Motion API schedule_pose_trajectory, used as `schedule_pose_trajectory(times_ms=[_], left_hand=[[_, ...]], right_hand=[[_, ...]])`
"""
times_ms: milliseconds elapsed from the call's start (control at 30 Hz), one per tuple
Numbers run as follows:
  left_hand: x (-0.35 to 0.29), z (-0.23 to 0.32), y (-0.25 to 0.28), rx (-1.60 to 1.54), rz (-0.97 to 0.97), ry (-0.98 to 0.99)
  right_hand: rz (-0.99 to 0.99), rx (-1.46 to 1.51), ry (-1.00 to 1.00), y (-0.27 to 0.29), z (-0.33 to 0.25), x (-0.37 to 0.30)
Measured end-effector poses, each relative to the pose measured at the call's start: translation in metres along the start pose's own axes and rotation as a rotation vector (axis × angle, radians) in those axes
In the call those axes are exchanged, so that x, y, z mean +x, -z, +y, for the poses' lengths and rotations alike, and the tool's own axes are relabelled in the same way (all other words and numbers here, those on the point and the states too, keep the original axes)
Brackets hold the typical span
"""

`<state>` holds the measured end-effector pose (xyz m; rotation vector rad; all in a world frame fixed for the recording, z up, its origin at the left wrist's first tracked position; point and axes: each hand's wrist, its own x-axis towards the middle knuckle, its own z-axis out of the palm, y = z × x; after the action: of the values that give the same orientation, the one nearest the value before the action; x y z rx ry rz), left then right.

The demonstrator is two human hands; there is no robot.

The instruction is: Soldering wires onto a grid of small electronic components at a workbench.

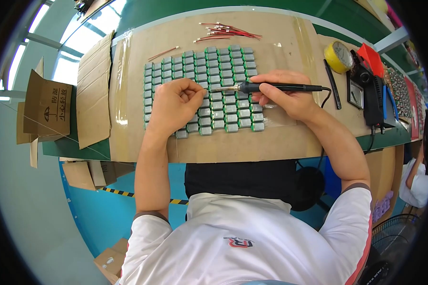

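Rows of small grey blocks with green edges (218,115) lie close together on a brown cardboard sheet (280,142). My right hand (290,97) grips a soldering iron (250,87) by its black handle. The iron's metal tip points left, over the middle of the rows, close to my left fingertips. My left hand (173,107) is closed in a pinch above the blocks and covers some of them. What it pinches is too small to make out. Beyond the rows lies a bundle of red wires with white connectors (228,32); a single red wire (164,53) is to its left.
At right are a yellow tape roll (338,57), a black pen-shaped tool (333,84), a black soldering station (372,95), a red bin (370,59) and a blue-handled tool (390,102). A cardboard flap (95,90) and an open carton (45,107) stand left. Another person's arm (416,168) shows far right.
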<state>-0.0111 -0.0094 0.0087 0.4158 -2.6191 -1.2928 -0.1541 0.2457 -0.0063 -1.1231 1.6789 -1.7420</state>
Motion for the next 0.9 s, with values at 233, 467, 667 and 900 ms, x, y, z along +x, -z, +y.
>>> schedule_pose_trajectory(times_ms=[233, 467, 667, 900], left_hand=[[0.000, 0.000, -0.001, 0.003, 0.009, -0.006], [-0.007, 0.009, 0.005, -0.157, 0.076, 0.086], [-0.018, 0.021, 0.004, -0.426, 0.258, 0.170], [-0.020, -0.008, -0.009, -0.293, 0.309, 0.019]], right_hand=[[0.018, 0.023, 0.007, -0.001, 0.003, 0.000], [0.052, 0.087, 0.045, -0.002, -0.001, -0.003], [0.053, 0.072, 0.071, -0.002, -0.003, -0.007], [0.050, 0.117, -0.007, -0.007, -0.002, -0.008]])
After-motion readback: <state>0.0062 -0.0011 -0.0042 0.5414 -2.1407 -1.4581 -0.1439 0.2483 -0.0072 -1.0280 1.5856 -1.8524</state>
